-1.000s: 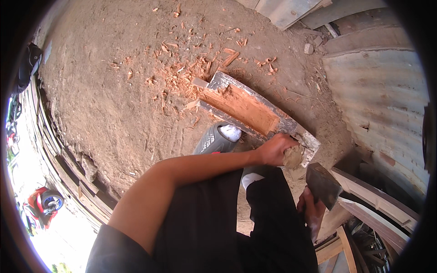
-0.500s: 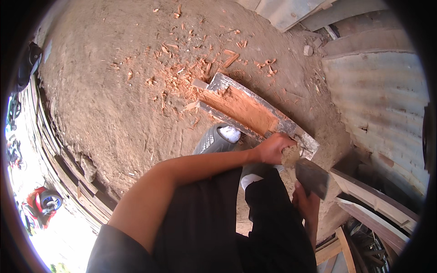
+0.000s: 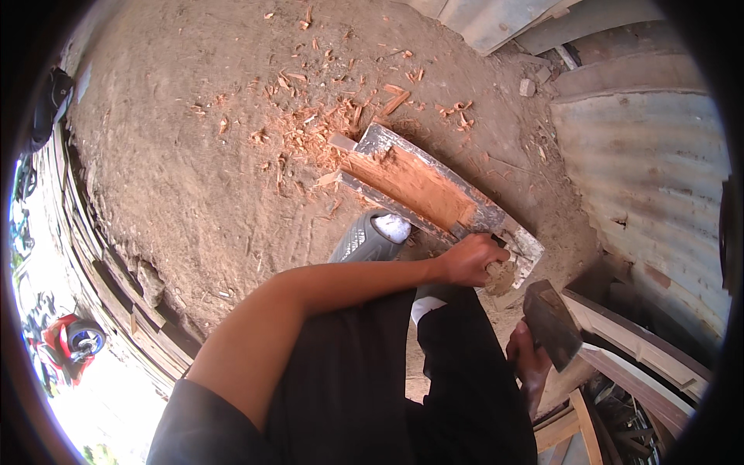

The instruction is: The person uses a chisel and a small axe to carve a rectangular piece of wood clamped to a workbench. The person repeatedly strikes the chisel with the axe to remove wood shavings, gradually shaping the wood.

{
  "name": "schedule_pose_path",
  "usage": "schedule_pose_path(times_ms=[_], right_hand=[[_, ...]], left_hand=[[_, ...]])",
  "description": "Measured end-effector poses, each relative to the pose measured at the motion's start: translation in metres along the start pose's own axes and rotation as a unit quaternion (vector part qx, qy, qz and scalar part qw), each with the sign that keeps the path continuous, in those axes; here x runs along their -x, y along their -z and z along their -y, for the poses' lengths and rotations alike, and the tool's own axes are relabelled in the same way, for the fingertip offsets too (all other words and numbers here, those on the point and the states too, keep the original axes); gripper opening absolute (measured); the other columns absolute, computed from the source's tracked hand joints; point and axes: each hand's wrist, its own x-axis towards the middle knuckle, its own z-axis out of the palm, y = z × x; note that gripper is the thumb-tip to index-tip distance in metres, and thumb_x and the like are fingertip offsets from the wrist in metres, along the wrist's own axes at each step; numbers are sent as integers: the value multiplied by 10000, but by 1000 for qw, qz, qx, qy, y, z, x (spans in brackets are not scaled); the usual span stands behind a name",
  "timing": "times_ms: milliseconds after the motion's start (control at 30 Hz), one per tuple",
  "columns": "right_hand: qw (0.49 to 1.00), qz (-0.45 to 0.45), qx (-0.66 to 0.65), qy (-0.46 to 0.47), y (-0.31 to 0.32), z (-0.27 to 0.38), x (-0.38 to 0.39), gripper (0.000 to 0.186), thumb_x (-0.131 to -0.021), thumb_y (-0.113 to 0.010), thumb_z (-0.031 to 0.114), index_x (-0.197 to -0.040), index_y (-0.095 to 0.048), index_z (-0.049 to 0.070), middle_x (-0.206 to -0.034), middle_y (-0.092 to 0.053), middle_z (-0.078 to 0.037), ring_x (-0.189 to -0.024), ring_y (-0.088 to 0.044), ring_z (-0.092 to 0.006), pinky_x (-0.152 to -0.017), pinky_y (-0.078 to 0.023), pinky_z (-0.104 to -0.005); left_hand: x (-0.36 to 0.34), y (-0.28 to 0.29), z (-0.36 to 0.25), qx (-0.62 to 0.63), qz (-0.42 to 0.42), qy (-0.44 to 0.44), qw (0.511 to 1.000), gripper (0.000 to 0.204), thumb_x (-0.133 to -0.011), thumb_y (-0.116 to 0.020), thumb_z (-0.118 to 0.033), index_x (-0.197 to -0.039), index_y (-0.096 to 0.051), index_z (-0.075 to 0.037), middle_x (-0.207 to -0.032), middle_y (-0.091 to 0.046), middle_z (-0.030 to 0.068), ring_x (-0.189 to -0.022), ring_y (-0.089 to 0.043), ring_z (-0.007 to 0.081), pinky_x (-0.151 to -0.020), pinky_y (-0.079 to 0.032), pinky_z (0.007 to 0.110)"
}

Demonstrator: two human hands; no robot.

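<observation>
Work in hand: we find a wooden plank [image 3: 434, 190] lying flat on the dirt ground [image 3: 194, 170], being hewn with a hatchet [image 3: 552, 324].
Plank position: it runs from upper left to lower right, its near end just beside the grey shoe [image 3: 370, 236].
Done so far: we judge the upper face largely stripped, showing fresh orange wood along most of its length; grey weathered skin remains on both long edges and at the near end.
Waste: wood chips [image 3: 310, 128] lie scattered around the far end, which we take as the product of the hewing.
Left to do: in our judgement, the grey edges and the near end.
Left hand [image 3: 471, 260]: fingers curled shut around the near end of the plank, steadying it.
Right hand [image 3: 529, 363]: closed on the hatchet handle, with the dark head raised clear of the plank.
Hidden: the handle and most of the right hand sit behind the trouser leg [image 3: 465, 372].
Hard to make out: the underside of the plank, and the stacked timber [image 3: 635, 349] cut off at the lower right rim.
</observation>
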Motion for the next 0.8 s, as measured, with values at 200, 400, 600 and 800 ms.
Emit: schedule_pose_path(times_ms=[200,400,600,800], right_hand=[[998,-17,-64,10,-1,-4,1,148,-983,-678,151,-985,-600,25,-624,-505,-1,-492,-450,-87,-451,-339,-260],[997,-4,-75,-13,-4,-25,-6,276,-970,-701,207,-1116,-569,14,-660,-505,-16,-509,-450,-96,-460,-346,-256],[997,-1,-73,-22,-1,-23,-5,341,-983,-695,220,-1201,-551,2,-670,-509,-19,-516,-455,-98,-464,-352,-253],[998,-16,-56,2,1,-18,-8,308,-1008,-666,237,-1177,-569,-2,-641,-498,-16,-486,-448,-99,-450,-354,-259]], left_hand=[[-6,2,-3,-39,51,-2,998,266,-628,-714,-103,-882,-657,-49,-787,-663,188,-838,-664,415,-710,-506,499],[-26,16,0,-40,18,-10,999,241,-645,-738,-121,-866,-683,-44,-786,-682,194,-809,-679,411,-701,-516,489],[-45,7,14,15,-51,-33,998,241,-706,-786,-192,-829,-656,-32,-763,-670,203,-752,-679,407,-668,-525,455],[-41,10,16,28,-66,-27,997,258,-724,-800,-199,-847,-655,-24,-767,-670,194,-745,-685,394,-667,-525,444]])
